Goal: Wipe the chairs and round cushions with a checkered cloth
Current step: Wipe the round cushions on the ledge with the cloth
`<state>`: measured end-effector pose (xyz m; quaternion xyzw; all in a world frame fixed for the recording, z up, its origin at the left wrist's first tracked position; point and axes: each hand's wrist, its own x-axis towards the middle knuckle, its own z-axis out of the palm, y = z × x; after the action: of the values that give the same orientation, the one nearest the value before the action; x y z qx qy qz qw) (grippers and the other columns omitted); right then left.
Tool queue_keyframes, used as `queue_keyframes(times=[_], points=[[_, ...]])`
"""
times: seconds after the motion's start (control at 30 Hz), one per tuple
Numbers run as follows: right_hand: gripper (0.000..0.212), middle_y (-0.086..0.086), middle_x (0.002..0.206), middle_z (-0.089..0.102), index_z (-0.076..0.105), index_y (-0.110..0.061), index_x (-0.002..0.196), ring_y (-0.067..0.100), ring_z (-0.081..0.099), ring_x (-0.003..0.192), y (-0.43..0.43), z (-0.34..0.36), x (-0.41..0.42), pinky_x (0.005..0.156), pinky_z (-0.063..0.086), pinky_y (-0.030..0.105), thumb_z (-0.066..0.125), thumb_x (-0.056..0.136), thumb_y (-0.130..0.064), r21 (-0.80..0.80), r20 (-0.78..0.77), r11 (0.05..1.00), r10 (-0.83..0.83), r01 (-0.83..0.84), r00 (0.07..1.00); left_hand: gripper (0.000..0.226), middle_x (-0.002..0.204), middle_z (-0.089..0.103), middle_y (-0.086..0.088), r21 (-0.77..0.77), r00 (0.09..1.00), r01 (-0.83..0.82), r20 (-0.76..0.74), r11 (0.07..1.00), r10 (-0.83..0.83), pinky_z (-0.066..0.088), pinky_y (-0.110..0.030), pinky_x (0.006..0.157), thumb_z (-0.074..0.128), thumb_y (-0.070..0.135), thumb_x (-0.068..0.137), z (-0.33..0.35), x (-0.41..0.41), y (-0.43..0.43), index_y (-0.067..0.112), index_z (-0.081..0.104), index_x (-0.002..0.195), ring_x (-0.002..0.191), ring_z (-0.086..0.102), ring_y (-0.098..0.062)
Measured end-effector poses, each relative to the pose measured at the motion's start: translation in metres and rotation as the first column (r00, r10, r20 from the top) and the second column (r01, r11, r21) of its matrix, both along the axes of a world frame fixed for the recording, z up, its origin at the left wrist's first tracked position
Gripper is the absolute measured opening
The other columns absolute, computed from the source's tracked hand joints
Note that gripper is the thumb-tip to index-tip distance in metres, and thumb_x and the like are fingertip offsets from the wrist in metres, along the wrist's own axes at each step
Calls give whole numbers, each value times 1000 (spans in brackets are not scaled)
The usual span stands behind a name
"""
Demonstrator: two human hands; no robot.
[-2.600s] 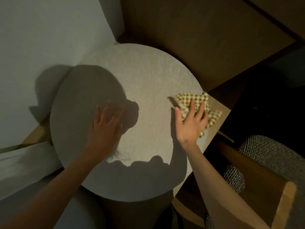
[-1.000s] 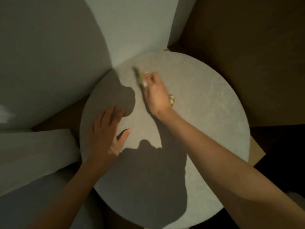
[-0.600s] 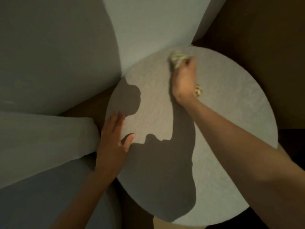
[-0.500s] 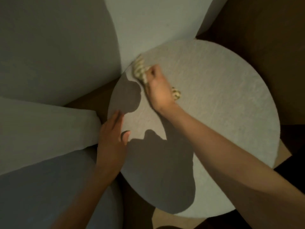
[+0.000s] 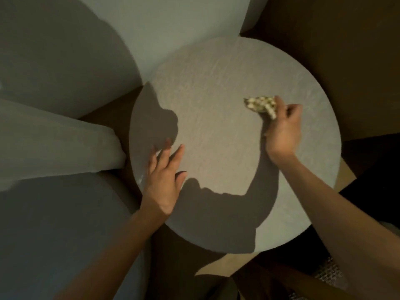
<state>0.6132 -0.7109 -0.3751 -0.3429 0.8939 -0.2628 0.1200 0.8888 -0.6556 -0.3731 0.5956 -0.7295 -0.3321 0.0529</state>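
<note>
Right hand [image 5: 282, 128] curled closed around a bunched checkered cloth [image 5: 260, 105], which pokes out past the fingers and rests on the right half of a round grey cushion [image 5: 216, 87]. Left hand [image 5: 164, 178] lies flat with fingers spread on the cushion's left edge, holding nothing. Shadows of both arms cross the cushion. Pale walls [image 5: 173, 20] stand behind.

Home seating corner: round cushion [image 5: 227, 94], wall [image 5: 173, 22]
</note>
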Motion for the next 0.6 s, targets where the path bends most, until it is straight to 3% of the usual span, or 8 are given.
queue_keyframes(times=[0.07, 0.13, 0.2, 0.27, 0.37, 0.43, 0.5, 0.6], points=[[21, -5, 87, 57, 49, -21, 99, 6, 53, 73, 13, -2, -15, 86, 46, 42, 46, 95, -42, -74, 127, 960, -258, 269, 958, 66, 158, 7, 7, -10, 997, 63, 38, 998, -62, 12, -50, 117, 57, 30, 92, 3, -14, -1, 34, 20, 147, 145, -2, -32], [21, 8, 104, 56, 52, -14, 114, 13, 50, 82, 23, -8, 5, 85, 44, 39, 45, 97, -22, -105, 159, 940, -306, 324, 939, 70, 158, 3, 10, -27, 996, 73, 52, 997, -71, 13, -51, 117, 58, 29, 91, 4, -21, 1, 34, 17, 147, 145, -3, -29], [28, 17, 110, 54, 53, -5, 121, 27, 55, 88, 34, -19, 50, 82, 46, 40, 45, 95, -9, -42, -13, 990, -137, 137, 990, 72, 158, 9, 7, -29, 999, 42, 27, 999, -41, 16, -48, 117, 61, 27, 89, 3, -22, 2, 30, 19, 148, 145, 2, -26], [42, 20, 111, 54, 54, -2, 125, 34, 57, 82, 51, -25, 100, 68, 49, 40, 55, 83, 0, 43, -94, 977, 212, -209, 973, 72, 157, 17, 0, -29, 1000, 6, -2, 1000, -6, 18, -41, 118, 63, 24, 87, 1, -18, 5, 23, 24, 148, 145, 11, -23], [61, 15, 106, 55, 51, -9, 131, 27, 58, 75, 83, -23, 125, 52, 51, 34, 69, 73, -2, 101, -144, 770, 638, -630, 756, 68, 156, 20, -5, -37, 999, 36, -16, 999, -37, 20, -40, 117, 63, 18, 87, -1, -11, 11, 18, 30, 147, 144, 15, -23], [64, 13, 106, 57, 52, -13, 132, 26, 60, 79, 95, -20, 103, 54, 51, 32, 74, 72, -8, 174, -215, 678, 734, -714, 645, 65, 157, 18, -6, -23, 998, 54, -22, 998, -55, 22, -44, 116, 61, 16, 88, 0, -11, 14, 17, 32, 146, 145, 13, -26], [62, 13, 113, 54, 49, -17, 135, 28, 60, 85, 102, -17, 64, 61, 50, 32, 68, 76, -8, 200, -218, 760, 650, -619, 728, 65, 157, 16, -8, -14, 998, 63, 11, 998, -63, 24, -48, 115, 59, 17, 90, 2, -14, 17, 17, 28, 147, 144, 11, -31], [66, 14, 120, 45, 43, -24, 140, 29, 55, 88, 119, -9, 1, 67, 47, 35, 60, 79, -2, 219, -232, 928, 350, -302, 908, 64, 155, 22, -10, -94, 987, 134, 100, 986, -125, 30, -58, 108, 60, 16, 90, 4, -25, 25, 18, 31, 146, 141, 17, -40]])
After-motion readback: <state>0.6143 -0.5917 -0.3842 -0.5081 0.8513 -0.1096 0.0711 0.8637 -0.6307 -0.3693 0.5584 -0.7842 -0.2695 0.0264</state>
